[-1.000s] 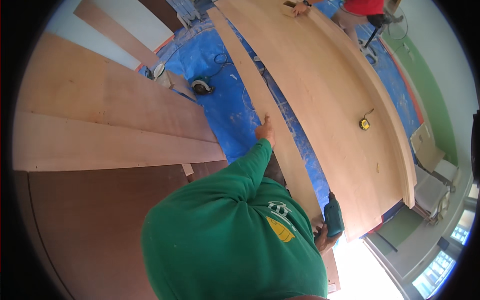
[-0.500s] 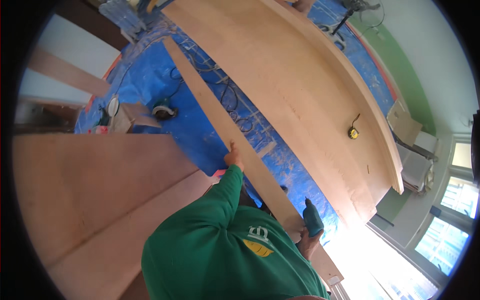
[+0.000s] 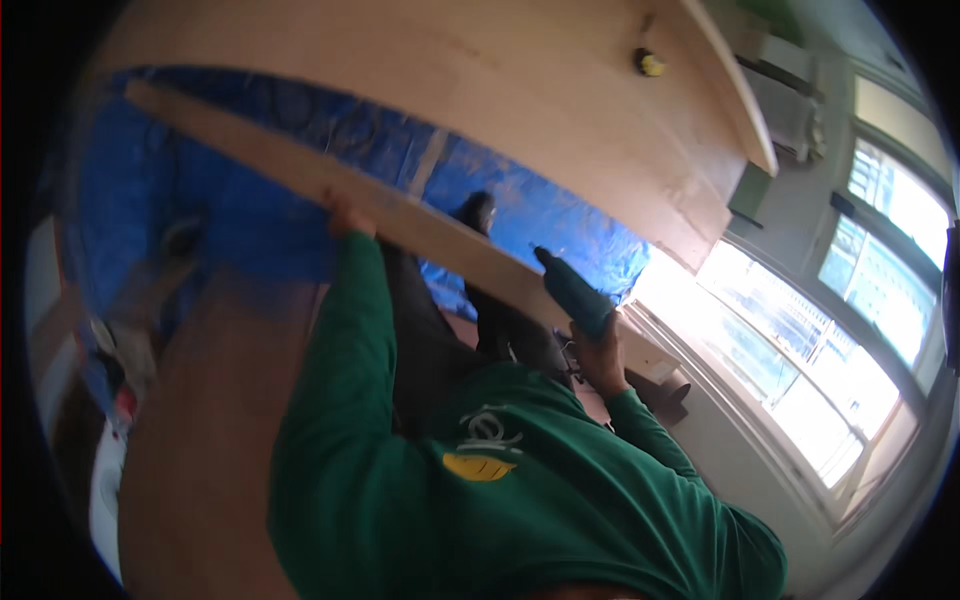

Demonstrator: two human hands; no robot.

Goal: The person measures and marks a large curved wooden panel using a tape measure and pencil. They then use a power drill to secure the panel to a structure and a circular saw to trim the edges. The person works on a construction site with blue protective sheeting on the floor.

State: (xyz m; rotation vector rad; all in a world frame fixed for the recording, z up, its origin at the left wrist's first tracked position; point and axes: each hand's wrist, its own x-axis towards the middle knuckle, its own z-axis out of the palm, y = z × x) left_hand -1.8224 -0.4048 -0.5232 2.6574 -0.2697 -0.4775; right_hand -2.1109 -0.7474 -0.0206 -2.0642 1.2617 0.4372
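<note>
A long narrow wooden plank (image 3: 440,238) stretches slantwise before me, from the far left to near my right side. My left hand (image 3: 350,215) is closed on its near edge, around the middle of its length. At the plank's near right end, my right hand (image 3: 603,362) grips a teal power drill (image 3: 580,298), its tip pointing up and to the left. That hand is beside the plank's end; whether its fingers also touch the wood I cannot tell. Motion blurs much of the picture.
Beyond the plank lies a large wooden panel (image 3: 420,60), with a yellow and black tape measure (image 3: 650,64) on it. A blue sheet (image 3: 550,215) covers the floor, with cables on it. Reddish-brown boards (image 3: 210,400) stand at my left. Bright windows (image 3: 800,370) are at the right.
My view has swung to the right, and I have turned with the plank. Its far end now lies farther left, the plank less steep. Both hands keep their holds.
</note>
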